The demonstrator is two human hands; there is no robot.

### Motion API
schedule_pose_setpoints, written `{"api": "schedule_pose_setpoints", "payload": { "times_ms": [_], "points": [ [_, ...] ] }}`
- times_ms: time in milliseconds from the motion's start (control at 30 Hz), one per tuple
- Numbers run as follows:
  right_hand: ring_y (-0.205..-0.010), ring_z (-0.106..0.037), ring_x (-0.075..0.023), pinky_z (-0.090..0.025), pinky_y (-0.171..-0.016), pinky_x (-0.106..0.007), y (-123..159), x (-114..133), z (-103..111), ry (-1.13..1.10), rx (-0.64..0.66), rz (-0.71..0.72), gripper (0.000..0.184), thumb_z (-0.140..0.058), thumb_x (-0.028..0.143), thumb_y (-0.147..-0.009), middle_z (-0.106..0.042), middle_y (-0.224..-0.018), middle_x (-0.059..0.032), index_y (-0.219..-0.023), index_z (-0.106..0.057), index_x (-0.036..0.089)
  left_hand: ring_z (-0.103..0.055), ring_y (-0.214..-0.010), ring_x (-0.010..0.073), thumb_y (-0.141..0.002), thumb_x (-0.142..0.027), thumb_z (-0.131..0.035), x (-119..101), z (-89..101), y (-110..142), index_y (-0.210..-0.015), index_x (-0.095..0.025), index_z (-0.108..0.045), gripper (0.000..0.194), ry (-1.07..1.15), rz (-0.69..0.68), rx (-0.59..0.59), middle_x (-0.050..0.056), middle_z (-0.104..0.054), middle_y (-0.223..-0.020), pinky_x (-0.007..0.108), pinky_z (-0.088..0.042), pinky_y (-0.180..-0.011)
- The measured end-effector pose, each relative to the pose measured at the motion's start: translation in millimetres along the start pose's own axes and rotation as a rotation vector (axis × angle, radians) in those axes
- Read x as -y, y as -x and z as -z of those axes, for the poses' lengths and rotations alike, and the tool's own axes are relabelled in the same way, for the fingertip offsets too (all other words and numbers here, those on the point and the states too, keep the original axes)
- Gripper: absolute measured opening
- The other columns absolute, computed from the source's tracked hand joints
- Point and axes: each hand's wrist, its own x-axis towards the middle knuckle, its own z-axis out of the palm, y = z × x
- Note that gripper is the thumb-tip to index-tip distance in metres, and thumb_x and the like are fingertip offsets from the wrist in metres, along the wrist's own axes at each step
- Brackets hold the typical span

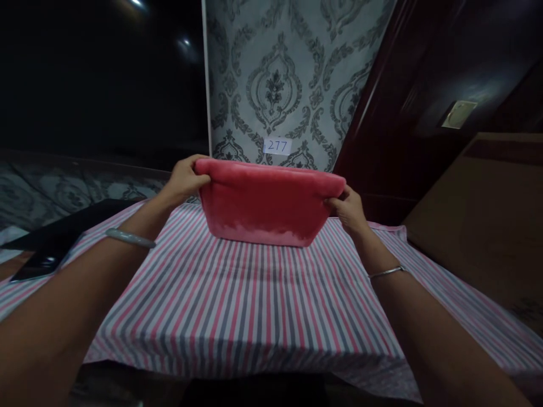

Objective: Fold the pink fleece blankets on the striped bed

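A red, fuzzy-looking cloth [267, 203] is stretched between my hands above the striped tablecloth [250, 299]. It seems folded along its thick upper edge, and a paler pink band runs along its lower edge. My left hand [189, 176] pinches its upper left corner, with the thumb in front. At the upper right corner, my right hand [348, 208] grips it the same way. The fingers behind the cloth are hidden. Whether its lower edge touches the tablecloth, I cannot tell.
A cardboard box [483, 226] stands at the right. To the left lies a dark, shiny flat object [46, 260]. Behind the table are a patterned wall [275, 73] with a paper marked "277" [277, 146], a large black screen [97, 79] and a dark red door frame [382, 113].
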Motion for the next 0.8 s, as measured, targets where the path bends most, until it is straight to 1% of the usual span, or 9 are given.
{"api": "schedule_pose_setpoints", "payload": {
  "times_ms": [67, 133, 233, 300, 433, 567, 667, 733, 800],
  "points": [
    [-0.073, -0.054, -0.017, -0.047, -0.069, -0.031, -6, 6, 3, -0.038, -0.009, -0.021, 0.032, -0.066, 0.026, -0.054, -0.062, -0.079, -0.0006, -0.085, -0.065, 0.018, -0.065, -0.091, 0.0233, -0.061, -0.015, -0.06, -10, 5.5, -8, -0.098, -0.017, -0.071, 0.039, 0.06, 0.033, -0.004, 0.003, -0.07, -0.091, 0.036, -0.055, -0.086],
    [-0.065, -0.05, -0.0147, -0.043, -0.061, -0.029, -11, 7, 4, -0.067, -0.006, -0.105, 0.028, -0.065, 0.028, -0.053, -0.059, -0.072, 0.0012, -0.078, -0.063, 0.018, -0.064, -0.084, 0.0191, -0.063, -0.014, -0.061, -14, 7.3, -16, -0.093, -0.012, -0.069, 0.032, 0.122, 0.088, 0.033, 0.001, -0.066, -0.082, 0.033, -0.053, -0.08],
    [-0.058, -0.045, -0.0127, -0.037, -0.055, -0.026, -14, -1, 1, -0.056, -0.004, -0.227, 0.028, -0.066, 0.032, -0.052, -0.055, -0.065, 0.0033, -0.075, -0.063, 0.018, -0.06, -0.072, 0.0136, -0.062, -0.015, -0.063, -12, 1.9, -25, -0.084, -0.01, -0.066, 0.023, 0.199, 0.194, 0.099, -0.001, -0.059, -0.071, 0.029, -0.05, -0.072],
    [-0.058, -0.045, -0.0128, -0.037, -0.055, -0.026, -16, -7, -5, -0.033, -0.027, -0.232, 0.029, -0.066, 0.032, -0.051, -0.056, -0.065, 0.0034, -0.075, -0.063, 0.017, -0.056, -0.067, 0.0131, -0.06, -0.015, -0.063, -9, -5.3, -30, -0.079, -0.012, -0.065, 0.02, 0.213, 0.229, 0.087, -0.001, -0.058, -0.068, 0.027, -0.05, -0.066],
    [-0.069, -0.053, -0.0152, -0.044, -0.065, -0.029, -30, -10, -14, -0.002, -0.134, -0.05, 0.027, -0.065, 0.027, -0.052, -0.061, -0.073, 0.0018, -0.077, -0.061, 0.017, -0.058, -0.074, 0.0151, -0.06, -0.011, -0.058, -8, -15.5, -43, -0.088, -0.013, -0.066, 0.029, 0.151, 0.132, -0.041, 0.001, -0.063, -0.079, 0.03, -0.053, -0.072],
    [-0.082, -0.058, -0.017, -0.048, -0.078, -0.032, -39, -10, -16, 0.033, -0.217, 0.181, 0.03, -0.065, 0.023, -0.058, -0.064, -0.085, 0.0008, -0.086, -0.061, 0.018, -0.061, -0.099, 0.0196, -0.065, -0.009, -0.057, -4, -14.1, -49, -0.12, -0.012, -0.061, 0.055, -0.005, -0.073, -0.111, 0.005, -0.067, -0.11, 0.036, -0.052, -0.092],
    [-0.083, -0.058, -0.0174, -0.048, -0.08, -0.033, -17, -23, -14, 0.139, -0.216, 0.228, 0.03, -0.063, 0.027, -0.064, -0.064, -0.088, 0.0005, -0.093, -0.06, 0.018, -0.058, -0.112, 0.0236, -0.064, -0.01, -0.059, 16, -12.0, -27, -0.128, -0.016, -0.058, 0.064, -0.174, -0.216, -0.067, 0.006, -0.063, -0.123, 0.04, -0.047, -0.102],
    [-0.08, -0.056, -0.0177, -0.047, -0.077, -0.033, 14, -39, -11, 0.229, -0.196, 0.195, 0.027, -0.063, 0.032, -0.068, -0.063, -0.086, 0.0003, -0.091, -0.059, 0.019, -0.057, -0.114, 0.0258, -0.065, -0.013, -0.06, 34, -11.2, 5, -0.125, -0.019, -0.059, 0.06, -0.277, -0.285, -0.01, 0.007, -0.062, -0.12, 0.042, -0.046, -0.103],
    [-0.078, -0.056, -0.0187, -0.047, -0.074, -0.033, 51, -56, -6, 0.296, -0.145, 0.165, 0.025, -0.062, 0.039, -0.072, -0.064, -0.084, -0.0005, -0.088, -0.059, 0.02, -0.057, -0.112, 0.0262, -0.071, -0.018, -0.058, 51, -9.8, 48, -0.121, -0.019, -0.06, 0.05, -0.327, -0.343, 0.064, 0.008, -0.063, -0.116, 0.044, -0.046, -0.102]
  ]
}}
